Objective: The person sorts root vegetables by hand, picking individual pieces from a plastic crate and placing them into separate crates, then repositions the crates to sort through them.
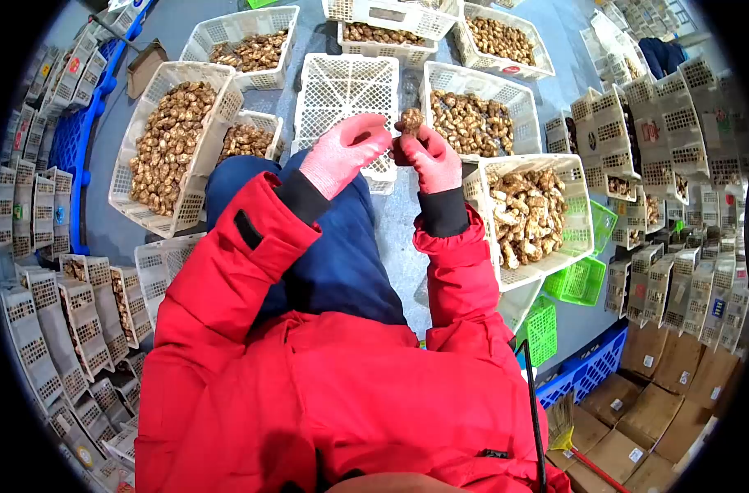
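My right hand (434,160), in a pink glove, is closed around a brown mushroom (411,122) with its rounded cap upward. Something dark shows below the cap at the fingertips; I cannot tell what it is. Close by on the left is my left hand (347,154), also gloved in pink, its fingers curled in toward the thumb. Whatever its fingertips hold, if anything, is hidden. Under both hands lies a white lattice crate (342,86). To the right stand a crate of round mushrooms (473,123) and a nearer crate of longer, paler mushrooms (529,215).
A large mushroom crate (171,148) stands left of my knees, a smaller one (251,138) beside it. More crates stand ahead. Green baskets (577,281) sit at the right. Stacked crates line both sides, with cardboard boxes (650,411) and a broom (562,427) at lower right.
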`<state>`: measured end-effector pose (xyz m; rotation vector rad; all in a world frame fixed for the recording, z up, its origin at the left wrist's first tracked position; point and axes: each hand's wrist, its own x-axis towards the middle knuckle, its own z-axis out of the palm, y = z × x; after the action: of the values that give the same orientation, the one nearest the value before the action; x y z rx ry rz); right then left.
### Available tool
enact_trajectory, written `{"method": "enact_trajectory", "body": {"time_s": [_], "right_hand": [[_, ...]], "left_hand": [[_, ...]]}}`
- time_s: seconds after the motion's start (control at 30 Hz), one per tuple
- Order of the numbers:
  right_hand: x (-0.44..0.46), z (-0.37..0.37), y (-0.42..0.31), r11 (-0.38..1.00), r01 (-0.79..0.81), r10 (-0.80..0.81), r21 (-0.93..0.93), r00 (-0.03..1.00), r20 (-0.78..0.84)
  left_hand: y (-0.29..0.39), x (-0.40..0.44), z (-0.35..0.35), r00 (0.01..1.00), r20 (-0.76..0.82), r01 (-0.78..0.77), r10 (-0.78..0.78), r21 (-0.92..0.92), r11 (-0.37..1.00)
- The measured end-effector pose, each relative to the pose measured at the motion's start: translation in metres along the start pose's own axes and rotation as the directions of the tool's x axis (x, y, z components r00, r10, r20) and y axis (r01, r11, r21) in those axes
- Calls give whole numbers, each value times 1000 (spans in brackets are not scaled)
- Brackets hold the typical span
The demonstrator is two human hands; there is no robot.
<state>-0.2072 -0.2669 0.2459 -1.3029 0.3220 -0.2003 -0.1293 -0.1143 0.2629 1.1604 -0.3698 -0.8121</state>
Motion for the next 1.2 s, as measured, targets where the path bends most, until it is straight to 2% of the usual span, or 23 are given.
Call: {"method": "enact_trajectory", "body": {"time_s": [0.07, 0.17, 0.27, 0.37, 0.43, 0.5, 0.57, 0.6, 0.63, 0.67, 0.7, 0.73, 0.77, 0.87, 0.9, 0.97, 1.0, 1.03, 1.07, 1.1, 1.13, 1.17, 1.2], "right_hand": [[0, 5, -2, 996, -25, 18, 82, 996, 87], [-3, 17, 1, 999, -14, 8, 39, 990, 139], [0, 14, 6, 997, -52, 45, 57, 990, 132], [1, 14, 0, 998, -47, 42, 45, 994, 101], [2, 15, -2, 998, -14, 9, 57, 996, 87], [1, 25, -17, 999, 16, -11, -42, 993, 113], [8, 28, -11, 987, 105, -90, -118, 989, 120], [10, 37, -15, 972, 70, -40, -223, 990, 138], [15, 46, -24, 959, 117, -31, -259, 948, 317], [3, 76, -40, 949, 100, -23, -300, 968, 251], [14, 71, -27, 961, 74, 10, -267, 954, 300], [13, 82, -33, 952, 58, 24, -302, 965, 262], [12, 91, -38, 923, 119, -19, -366, 964, 266], [36, 68, -33, 982, 97, -30, -163, 928, 372], [40, 62, -36, 954, 100, 3, -283, 940, 342], [49, 39, -27, 963, 68, 11, -262, 957, 289], [56, 19, -17, 936, 76, 9, -344, 971, 240], [56, 13, -14, 956, -28, 72, -292, 987, 141], [56, 8, -10, 968, -121, 133, -221, 990, 40], [68, -20, 7, 956, -145, 160, -256, 986, 42], [81, -49, 25, 942, -167, 187, -291, 981, 44], [88, -67, 33, 940, -332, 334, -80, 943, 4], [90, -85, 39, 932, -363, 354, 12, 915, 196]], "left_hand": [[3, -1, 4, 1000, -25, -11, 10, -26, 1000], [5, 0, 2, 999, 3, -51, 51, -1, 999], [14, -7, 3, 996, 80, -41, 48, -93, 995], [7, -4, -3, 999, 17, -33, 33, 25, 999], [14, -6, -1, 998, 46, -34, 36, -37, 999], [18, -11, -3, 997, 40, -70, 72, -47, 996], [24, -13, -5, 990, 25, -131, 136, -140, 981], [21, -13, -13, 981, 52, -168, 187, -262, 950], [17, -13, -21, 961, 14, -261, 276, -278, 924], [29, -27, -26, 960, -46, -279, 276, -216, 936], [27, -25, -36, 949, -90, -313, 301, -190, 931], [44, -43, -44, 919, -167, -366, 358, -19, 931], [51, -60, -57, 928, -219, -327, 301, -93, 940], [76, -141, -107, 860, -252, -479, 443, -103, 872], [79, -170, -128, 849, -263, -494, 459, -85, 865], [52, -235, -169, 740, -573, -414, 352, 24, 910], [36, -270, -185, 678, -679, -349, 283, 42, 936], [11, -303, -203, 642, -750, -275, 161, -30, 961], [-27, -332, -229, 522, -852, -171, 35, -65, 983], [-56, -362, -248, 439, -895, -136, -81, -155, 979], [-102, -395, -276, 422, -903, -191, -85, -180, 965], [-138, -420, -302, 454, -873, -209, -177, -298, 931], [-174, -445, -328, 482, -834, -223, -267, -412, 884]]}}
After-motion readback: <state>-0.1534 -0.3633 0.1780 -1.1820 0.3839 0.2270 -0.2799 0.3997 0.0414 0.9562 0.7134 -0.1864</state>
